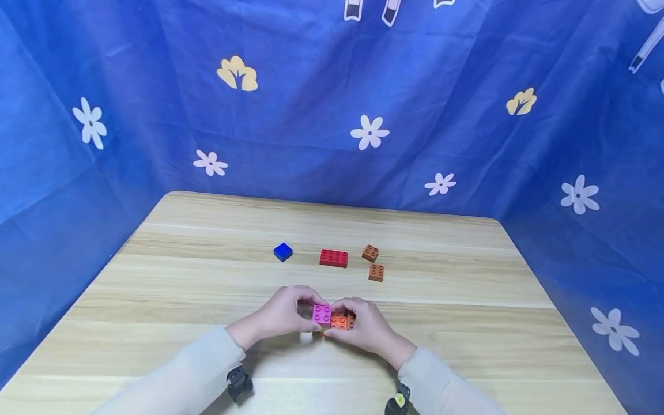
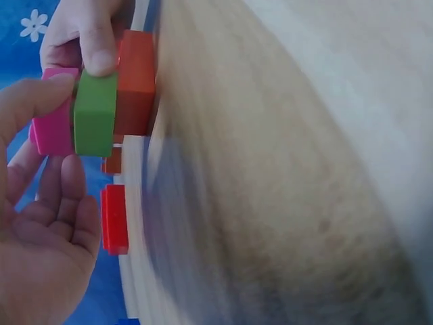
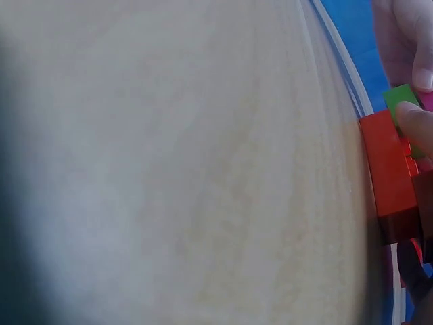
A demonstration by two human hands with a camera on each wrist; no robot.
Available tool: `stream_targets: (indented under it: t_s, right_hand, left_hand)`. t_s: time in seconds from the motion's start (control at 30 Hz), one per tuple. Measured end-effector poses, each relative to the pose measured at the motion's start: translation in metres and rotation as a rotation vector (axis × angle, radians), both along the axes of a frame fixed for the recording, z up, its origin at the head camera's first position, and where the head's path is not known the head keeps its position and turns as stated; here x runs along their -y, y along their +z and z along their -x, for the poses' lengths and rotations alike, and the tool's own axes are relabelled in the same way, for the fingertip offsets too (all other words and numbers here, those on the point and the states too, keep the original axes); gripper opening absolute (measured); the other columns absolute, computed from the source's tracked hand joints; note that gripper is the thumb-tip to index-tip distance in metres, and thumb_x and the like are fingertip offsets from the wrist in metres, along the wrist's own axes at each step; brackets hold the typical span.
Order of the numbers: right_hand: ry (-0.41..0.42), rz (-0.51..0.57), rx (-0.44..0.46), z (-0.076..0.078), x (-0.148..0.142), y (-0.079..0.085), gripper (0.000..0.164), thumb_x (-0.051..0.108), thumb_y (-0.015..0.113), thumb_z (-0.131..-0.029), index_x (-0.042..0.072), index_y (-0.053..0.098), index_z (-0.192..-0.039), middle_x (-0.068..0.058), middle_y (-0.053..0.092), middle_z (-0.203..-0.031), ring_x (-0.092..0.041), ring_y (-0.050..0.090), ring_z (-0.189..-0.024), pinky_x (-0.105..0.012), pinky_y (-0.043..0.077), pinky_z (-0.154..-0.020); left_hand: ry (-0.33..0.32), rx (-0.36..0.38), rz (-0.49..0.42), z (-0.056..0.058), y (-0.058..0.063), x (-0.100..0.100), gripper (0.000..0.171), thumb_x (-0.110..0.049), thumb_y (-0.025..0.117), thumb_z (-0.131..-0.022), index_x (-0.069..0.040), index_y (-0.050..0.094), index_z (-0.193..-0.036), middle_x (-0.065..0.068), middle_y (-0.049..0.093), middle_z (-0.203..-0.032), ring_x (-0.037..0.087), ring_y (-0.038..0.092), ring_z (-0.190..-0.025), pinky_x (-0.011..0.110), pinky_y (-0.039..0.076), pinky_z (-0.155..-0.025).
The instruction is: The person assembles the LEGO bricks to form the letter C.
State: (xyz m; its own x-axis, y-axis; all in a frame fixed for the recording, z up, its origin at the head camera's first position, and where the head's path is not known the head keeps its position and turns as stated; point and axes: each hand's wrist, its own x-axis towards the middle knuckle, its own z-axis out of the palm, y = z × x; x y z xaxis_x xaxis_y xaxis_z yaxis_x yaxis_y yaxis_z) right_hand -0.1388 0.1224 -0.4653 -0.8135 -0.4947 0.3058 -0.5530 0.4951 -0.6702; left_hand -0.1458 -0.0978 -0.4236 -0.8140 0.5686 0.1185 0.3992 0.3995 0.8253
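In the head view, my left hand [image 1: 282, 311] pinches a pink brick [image 1: 321, 314] between thumb and fingers. My right hand [image 1: 365, 325] grips a small group of bricks beside it, with orange studs [image 1: 338, 322] showing between the fingers. From the left wrist, a green brick [image 2: 95, 115] lies between the pink brick and an orange-red brick [image 2: 137, 84] near the table; the right thumb presses the green one. The right wrist view adds a dark brown brick [image 3: 425, 203] against the orange-red one. Whether pink and green are joined, I cannot tell.
Farther back on the wooden table [image 1: 207, 230] lie a blue brick [image 1: 283, 252], a long red brick [image 1: 334, 257] and two brown bricks, one behind [image 1: 370, 252] the other [image 1: 376, 272]. A blue patterned curtain [image 1: 311, 115] encloses the back and sides.
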Motion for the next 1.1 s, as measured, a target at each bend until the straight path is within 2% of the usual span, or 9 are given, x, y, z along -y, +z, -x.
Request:
stream_targets:
  t_s: [0.23,0.33,0.47,0.73,1.1]
  right_hand:
    - [0.004,-0.008,0.013,0.0017,0.0006,0.0006,0.042,0.032,0.085,-0.07,0.012,0.068,-0.103,0.003,0.068,-0.1,-0.006,0.061,-0.089,-0.024,0.05,-0.083]
    - [0.003,-0.008,0.018,0.0016,0.0007,0.0004,0.042,0.032,0.084,-0.07,0.012,0.068,-0.103,0.003,0.068,-0.1,-0.006,0.061,-0.09,-0.024,0.05,-0.083]
    - [0.005,-0.008,0.019,0.0014,-0.0001,-0.0005,0.042,0.034,0.084,-0.07,0.013,0.068,-0.104,0.003,0.068,-0.101,-0.006,0.061,-0.09,-0.024,0.05,-0.083]
    - [0.004,0.016,0.015,0.0002,-0.0014,-0.0006,0.041,0.033,0.084,-0.07,0.014,0.069,-0.103,0.003,0.069,-0.1,-0.008,0.062,-0.09,-0.026,0.05,-0.082]
    - [0.013,0.033,0.051,0.0011,-0.001,0.0014,0.041,0.035,0.083,-0.07,0.013,0.069,-0.102,0.004,0.069,-0.1,-0.008,0.061,-0.091,-0.028,0.049,-0.086]
  left_hand:
    - [-0.009,-0.08,0.072,0.0004,0.0045,-0.0012,0.035,-0.009,0.084,-0.066,-0.009,0.07,-0.098,-0.01,0.064,-0.09,0.011,0.059,-0.086,0.033,0.05,-0.082]
    - [-0.013,-0.073,0.097,0.0008,0.0058,-0.0015,0.035,-0.009,0.084,-0.066,-0.009,0.07,-0.098,-0.01,0.064,-0.09,0.011,0.058,-0.085,0.036,0.051,-0.082]
    - [0.005,-0.047,0.093,-0.0008,0.0043,-0.0021,0.036,-0.009,0.084,-0.066,-0.008,0.07,-0.099,-0.008,0.064,-0.091,0.013,0.059,-0.085,0.038,0.05,-0.083]
    - [0.03,-0.079,0.092,-0.0028,-0.0024,-0.0023,0.036,-0.01,0.084,-0.066,-0.01,0.071,-0.1,-0.01,0.064,-0.09,0.011,0.059,-0.086,0.034,0.048,-0.083]
    - [0.019,-0.124,0.075,-0.0032,0.0036,-0.0057,0.034,-0.008,0.084,-0.063,-0.007,0.072,-0.095,-0.009,0.064,-0.085,0.013,0.06,-0.079,0.037,0.051,-0.075]
